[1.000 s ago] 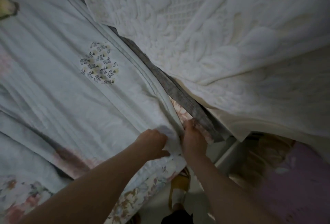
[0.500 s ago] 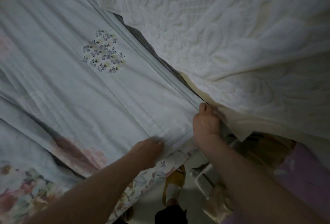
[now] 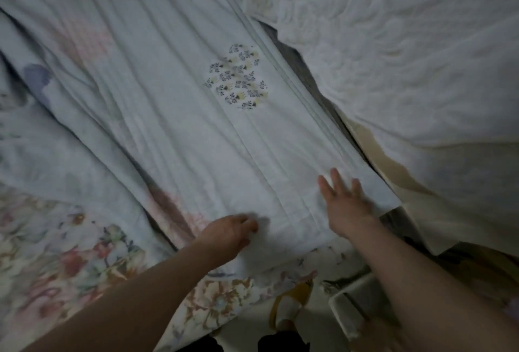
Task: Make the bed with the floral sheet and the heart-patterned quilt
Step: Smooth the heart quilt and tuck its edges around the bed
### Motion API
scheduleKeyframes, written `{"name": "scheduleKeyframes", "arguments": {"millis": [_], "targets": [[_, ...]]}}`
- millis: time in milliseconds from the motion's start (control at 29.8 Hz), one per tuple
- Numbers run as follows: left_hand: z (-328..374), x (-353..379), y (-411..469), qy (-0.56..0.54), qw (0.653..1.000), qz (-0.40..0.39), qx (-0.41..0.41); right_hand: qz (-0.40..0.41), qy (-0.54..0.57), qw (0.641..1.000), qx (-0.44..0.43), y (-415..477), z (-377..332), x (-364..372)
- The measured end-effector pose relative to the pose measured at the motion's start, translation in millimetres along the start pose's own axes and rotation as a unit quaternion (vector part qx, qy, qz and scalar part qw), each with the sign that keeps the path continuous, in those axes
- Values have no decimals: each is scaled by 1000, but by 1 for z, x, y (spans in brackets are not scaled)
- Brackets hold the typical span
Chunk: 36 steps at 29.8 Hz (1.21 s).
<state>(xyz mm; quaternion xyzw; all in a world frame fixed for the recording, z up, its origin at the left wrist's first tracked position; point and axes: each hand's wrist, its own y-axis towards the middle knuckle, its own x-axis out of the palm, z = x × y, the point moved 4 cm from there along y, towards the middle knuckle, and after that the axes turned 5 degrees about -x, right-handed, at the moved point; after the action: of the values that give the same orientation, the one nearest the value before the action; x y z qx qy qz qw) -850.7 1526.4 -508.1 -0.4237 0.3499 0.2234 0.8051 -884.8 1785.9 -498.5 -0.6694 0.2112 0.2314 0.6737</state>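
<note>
Letting go of the corner it pinched a second ago, the right hand (image 3: 346, 205) now lies flat with fingers spread on the heart-patterned quilt (image 3: 196, 132), close to the quilt's right corner at the bed's near edge. The left hand (image 3: 227, 235) has come off that corner too and rests just beside it, fingers bent onto the cloth. The blur hides whether they pinch a fold or only press. The quilt's long edge now runs beside the white quilted cover (image 3: 393, 57), with less of the grey strip (image 3: 302, 69) showing between them. I judge this corner placed and the smoothing under way. The floral sheet (image 3: 64, 253) lies under the quilt, showing at the bed's near left and hanging over its near edge. On the floor below are a foot in a yellow slipper (image 3: 289, 306) and a white box-like thing (image 3: 356, 309).
</note>
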Motion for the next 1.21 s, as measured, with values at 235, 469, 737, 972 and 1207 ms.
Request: {"name": "scheduleKeyframes", "arguments": {"millis": [235, 469, 737, 972, 1207], "targets": [[-94, -52, -83, -14, 969, 241, -56, 309, -32, 935, -173, -32, -127, -26], [-216, -41, -164, 106, 963, 212, -130, 298, 0, 865, -405, -78, -337, -12], [-295, -40, -151, 119, 951, 237, -158, 214, -172, 912, -306, -29, -403, 1], [-325, -38, -150, 63, 971, 213, -90, 159, -66, 935, -310, -1, -418, 3], [-315, 22, -240, 80, 958, -190, -201, -55, -15, 950, -308, -31, -435, 48]]}}
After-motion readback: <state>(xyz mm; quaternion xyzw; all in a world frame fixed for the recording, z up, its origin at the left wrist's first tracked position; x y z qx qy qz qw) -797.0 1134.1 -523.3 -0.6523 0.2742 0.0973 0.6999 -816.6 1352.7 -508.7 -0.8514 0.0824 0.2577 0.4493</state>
